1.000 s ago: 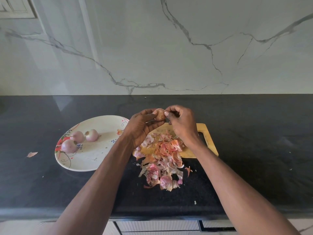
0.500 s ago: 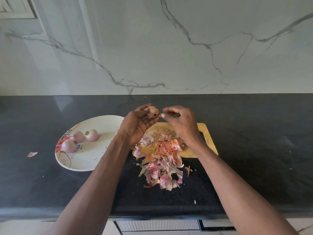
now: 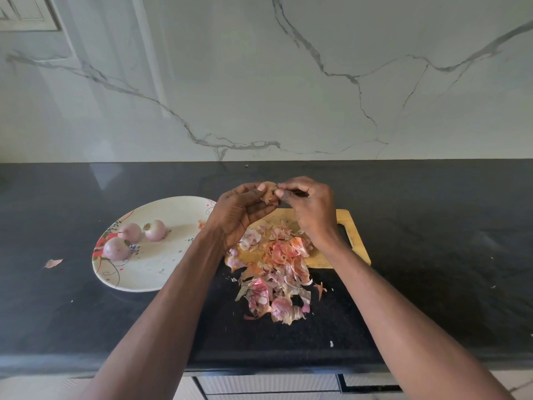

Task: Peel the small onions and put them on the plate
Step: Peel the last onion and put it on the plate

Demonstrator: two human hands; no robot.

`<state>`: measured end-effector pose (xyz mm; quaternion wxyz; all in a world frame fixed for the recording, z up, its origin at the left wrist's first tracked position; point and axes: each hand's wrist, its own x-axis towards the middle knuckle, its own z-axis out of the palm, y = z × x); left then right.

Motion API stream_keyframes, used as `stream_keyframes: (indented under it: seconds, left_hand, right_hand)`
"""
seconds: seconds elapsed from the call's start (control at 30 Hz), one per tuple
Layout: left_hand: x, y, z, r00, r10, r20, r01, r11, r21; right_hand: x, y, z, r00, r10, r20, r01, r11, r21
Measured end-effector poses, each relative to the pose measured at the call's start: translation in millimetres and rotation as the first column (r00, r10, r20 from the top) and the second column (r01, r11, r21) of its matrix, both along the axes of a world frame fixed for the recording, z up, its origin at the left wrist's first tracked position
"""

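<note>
At frame centre, the left hand [image 3: 242, 215] grips an onion [image 3: 268, 192]; the right hand [image 3: 313, 210] pinches its skin above the board [image 3: 353, 243].

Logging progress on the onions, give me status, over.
Left hand holds small onion above cutting board; right hand pinches its skin. Three peeled onions on plate. Nothing in the way.

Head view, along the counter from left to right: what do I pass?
Stray peel → plate with three onions → left hand → onion held between both hands → right hand → cutting board handle.
</note>
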<state>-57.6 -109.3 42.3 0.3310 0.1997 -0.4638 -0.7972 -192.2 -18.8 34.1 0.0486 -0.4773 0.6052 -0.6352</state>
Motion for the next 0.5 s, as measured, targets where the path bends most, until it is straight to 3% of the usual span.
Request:
stream_keyframes:
  seconds: [0.23,0.4,0.5]
  left_hand:
    - [-3,1,-2,0.997,0.053,-0.058,-0.057,0.997,-0.055]
    - [-5,4,-5,0.982,0.183,0.044,-0.167,0.956,-0.241]
    - [-5,6,-5,0.963,0.267,0.047,-0.24,0.92,-0.31]
  right_hand:
    - [3,0,2,0.935,0.18,0.307,-0.204,0.978,0.05]
    - [5,-7,-9,1.0,0.013,-0.016,-0.01,0.986,0.169]
    - [6,-8,-11,0.998,-0.012,-0.065,0.02,0.991,0.129]
